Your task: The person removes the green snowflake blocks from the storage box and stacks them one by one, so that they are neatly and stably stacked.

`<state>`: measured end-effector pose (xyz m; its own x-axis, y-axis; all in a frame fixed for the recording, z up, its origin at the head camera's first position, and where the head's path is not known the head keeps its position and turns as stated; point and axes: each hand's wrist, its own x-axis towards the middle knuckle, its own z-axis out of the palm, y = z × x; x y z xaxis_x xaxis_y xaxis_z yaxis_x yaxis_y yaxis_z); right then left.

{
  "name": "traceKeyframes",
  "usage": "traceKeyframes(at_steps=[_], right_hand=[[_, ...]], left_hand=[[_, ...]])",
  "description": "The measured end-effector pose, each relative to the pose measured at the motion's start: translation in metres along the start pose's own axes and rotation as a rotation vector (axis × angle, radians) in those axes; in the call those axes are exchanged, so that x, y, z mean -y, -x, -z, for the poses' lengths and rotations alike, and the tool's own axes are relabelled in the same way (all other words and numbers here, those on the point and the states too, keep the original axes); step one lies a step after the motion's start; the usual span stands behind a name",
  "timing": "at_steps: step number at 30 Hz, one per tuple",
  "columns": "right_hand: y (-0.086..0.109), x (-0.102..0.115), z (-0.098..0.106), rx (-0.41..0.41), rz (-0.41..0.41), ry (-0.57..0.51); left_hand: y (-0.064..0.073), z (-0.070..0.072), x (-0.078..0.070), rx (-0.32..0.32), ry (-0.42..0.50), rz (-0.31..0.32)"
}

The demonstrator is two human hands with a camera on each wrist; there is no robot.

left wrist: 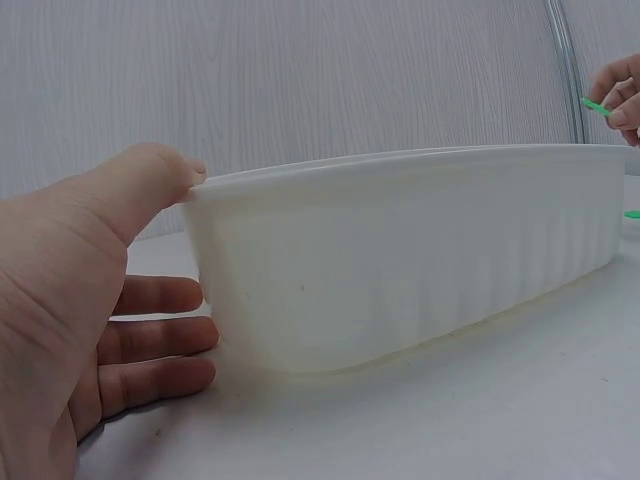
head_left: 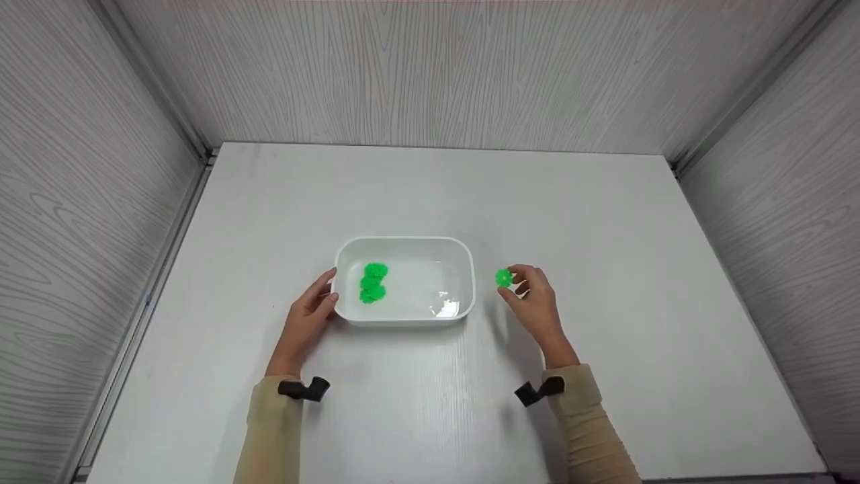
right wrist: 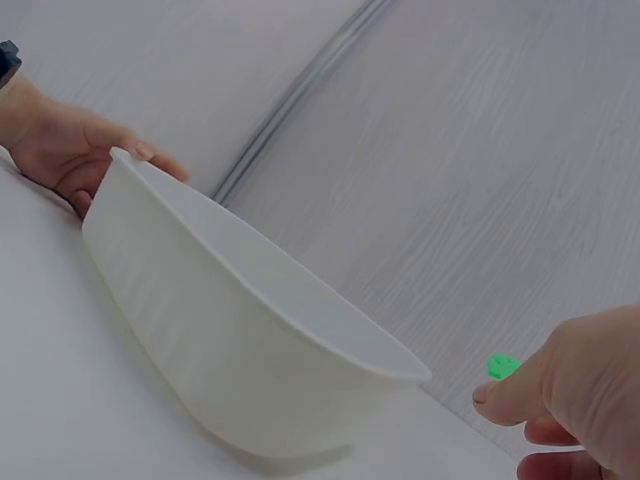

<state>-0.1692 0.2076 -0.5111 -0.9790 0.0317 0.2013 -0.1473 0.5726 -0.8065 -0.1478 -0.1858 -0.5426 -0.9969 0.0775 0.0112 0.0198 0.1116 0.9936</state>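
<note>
A white rectangular tub (head_left: 430, 318) sits on the table, with several green flower-shaped plastic pieces (head_left: 373, 282) lying together toward its left end. My left hand (head_left: 310, 321) rests against that end. In the left wrist view its thumb (left wrist: 160, 180) lies at the rim, and the lower fingers (left wrist: 160, 335) touch the outer wall. Off the tub's right end, my right hand (head_left: 535, 304) pinches a single green flower-shaped piece (head_left: 503, 277) between thumb and finger, raised above the tabletop. Only an edge of that piece (right wrist: 503, 366) shows past the thumb in the right wrist view.
Pale wood-grain panels stand at the back (head_left: 430, 74), left (head_left: 74, 202) and right (head_left: 772, 222) of the white table (head_left: 571, 215). Another small green piece (left wrist: 632, 214) appears at the right edge of the left wrist view, beyond the tub.
</note>
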Motion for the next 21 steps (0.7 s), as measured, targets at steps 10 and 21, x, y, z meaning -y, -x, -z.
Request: traceKeyframes(at_steps=[10, 21], right_hand=[[0.007, -0.031, 0.021, -0.055, -0.098, 0.004], [0.013, -0.057, 0.022, -0.053, -0.225, 0.073]], left_hand=[[0.001, 0.002, 0.001, -0.006, -0.024, -0.002], [0.001, 0.0, 0.001, -0.014, -0.022, 0.002]])
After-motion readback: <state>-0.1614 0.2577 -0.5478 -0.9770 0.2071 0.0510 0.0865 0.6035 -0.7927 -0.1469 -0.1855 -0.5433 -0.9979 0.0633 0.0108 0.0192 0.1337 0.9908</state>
